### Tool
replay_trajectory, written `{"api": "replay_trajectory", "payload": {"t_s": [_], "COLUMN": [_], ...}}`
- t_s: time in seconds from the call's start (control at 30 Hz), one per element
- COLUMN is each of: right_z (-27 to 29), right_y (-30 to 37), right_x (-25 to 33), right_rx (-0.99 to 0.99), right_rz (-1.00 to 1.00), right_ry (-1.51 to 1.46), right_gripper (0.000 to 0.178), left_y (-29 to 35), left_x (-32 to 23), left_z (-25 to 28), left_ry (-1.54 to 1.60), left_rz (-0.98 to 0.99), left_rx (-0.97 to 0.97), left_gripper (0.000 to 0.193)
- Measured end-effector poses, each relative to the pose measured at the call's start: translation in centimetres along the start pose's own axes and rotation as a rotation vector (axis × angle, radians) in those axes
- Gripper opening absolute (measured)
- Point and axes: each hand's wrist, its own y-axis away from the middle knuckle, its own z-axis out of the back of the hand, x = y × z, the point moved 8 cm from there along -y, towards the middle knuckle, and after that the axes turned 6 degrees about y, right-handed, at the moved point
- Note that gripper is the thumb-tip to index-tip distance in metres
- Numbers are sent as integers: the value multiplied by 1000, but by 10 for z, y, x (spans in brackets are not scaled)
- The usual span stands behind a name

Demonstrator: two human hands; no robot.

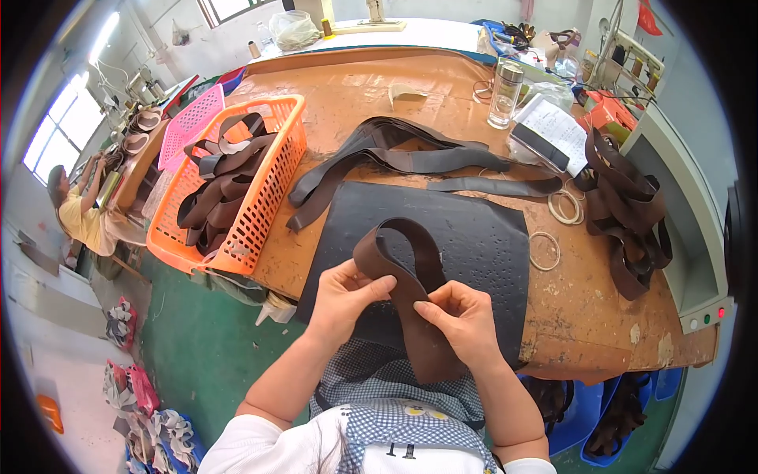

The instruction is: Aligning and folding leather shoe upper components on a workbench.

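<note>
A dark brown strap (417, 316), leather-like and curved into a loop at its far end, is held up between my hands over the black mat (489, 245). My left hand (347, 296) pinches its left edge, thumb on top. On the right edge, my right hand (462, 312) grips with thumb and fingers. The strap's lower end hangs toward my checked apron (410, 434). Beyond the mat lies a bundle of long dark strips (395, 150), folded over on the table.
At the left, an orange basket (268, 197) holds several brown loops. More brown strips (628, 205) pile up beside a grey machine frame (683, 213) at the right. A glass bottle (505, 95), a phone (541, 148) and rolls of tape (564, 207) lie nearby. Another person (83, 209) works far left.
</note>
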Motion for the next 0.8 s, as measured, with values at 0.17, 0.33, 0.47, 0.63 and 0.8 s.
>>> {"api": "replay_trajectory", "payload": {"t_s": [0.17,0.33,0.47,0.63,0.8], "right_z": [0,-7,-3,-5,-7], "right_y": [3,0,-7,-1,-2], "right_x": [-5,12,8,8,5], "right_rx": [9,24,4,-27,-3], "right_rz": [29,10,18,37,31], "right_ry": [-27,-32,11,33,96], "right_gripper": [13,16,14,12,12], "left_y": [-2,4,7,-2,-1], "left_x": [-4,2,4,-1,-3], "left_z": [-2,-5,-12,6,5], "left_ry": [39,-13,-71,-43,-48], "left_rz": [33,21,7,24,18], "left_rx": [7,37,64,-14,11], "left_gripper": [24,24,24,17,10]}}
